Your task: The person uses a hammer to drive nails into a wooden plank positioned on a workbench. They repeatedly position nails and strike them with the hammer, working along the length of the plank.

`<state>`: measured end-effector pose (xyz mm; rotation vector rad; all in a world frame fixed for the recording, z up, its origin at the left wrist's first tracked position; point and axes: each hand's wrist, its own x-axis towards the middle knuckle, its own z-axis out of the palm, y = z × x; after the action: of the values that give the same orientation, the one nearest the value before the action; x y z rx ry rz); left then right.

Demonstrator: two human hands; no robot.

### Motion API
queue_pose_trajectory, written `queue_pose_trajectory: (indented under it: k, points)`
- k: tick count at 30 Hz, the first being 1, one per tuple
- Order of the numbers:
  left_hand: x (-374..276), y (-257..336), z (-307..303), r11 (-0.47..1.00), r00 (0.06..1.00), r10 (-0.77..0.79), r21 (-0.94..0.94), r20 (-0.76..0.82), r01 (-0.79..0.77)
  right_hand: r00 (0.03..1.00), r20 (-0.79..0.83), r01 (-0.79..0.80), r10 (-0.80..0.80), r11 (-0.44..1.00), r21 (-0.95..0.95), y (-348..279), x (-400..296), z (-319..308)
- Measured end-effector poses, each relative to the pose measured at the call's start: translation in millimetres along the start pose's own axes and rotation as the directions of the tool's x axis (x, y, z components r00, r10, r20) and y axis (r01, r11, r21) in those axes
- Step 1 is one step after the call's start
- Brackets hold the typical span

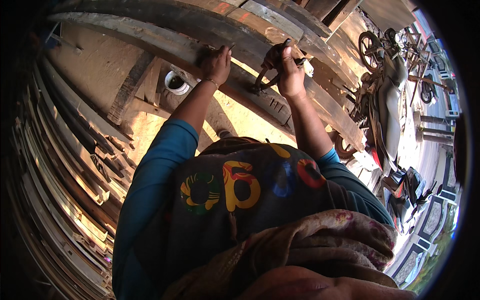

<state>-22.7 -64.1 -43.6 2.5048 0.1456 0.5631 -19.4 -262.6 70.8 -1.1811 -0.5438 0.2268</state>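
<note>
My right hand point(290, 77) is closed around a dark metal hand tool point(261, 79) with two curved jaws, which looks like a pair of pincers. Its jaws meet at the top of a wooden beam point(275, 107) that bears several short dark notches. Over the long weathered timber point(150, 39) beside it, my left hand point(216, 66) is curled into a fist. From its fingertips pokes a thin dark object point(232, 46), too small to name. Most of what lies inside both fists is hidden.
Several more timbers point(240, 24) lie across the top, some with orange marks. A white bucket point(177, 83) stands on the ground between supports. Long boards point(71, 157) are stacked at the left. Motorcycles point(390, 101) are parked at the right beside a road.
</note>
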Motion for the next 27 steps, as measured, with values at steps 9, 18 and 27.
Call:
queue_pose_trajectory:
  k: [9, 18, 27]
  points:
    - [3, 5, 12, 0.998, 0.989, 0.004, -0.067, -0.151, -0.014, 0.858, -0.115, -0.512, 0.501, 0.81, -0.285, 22, 94, 38]
    - [6, -2, 9, 0.995, 0.997, -0.034, -0.097, -0.075, 0.026, 0.973, -0.224, 0.101, -0.056, 0.976, 0.193, -1, -9, -32]
    - [-2, 7, -2, 0.998, 0.998, -0.048, -0.039, -0.033, 0.046, 0.837, -0.469, -0.01, 0.281, 0.866, 0.501, 17, -10, -92]
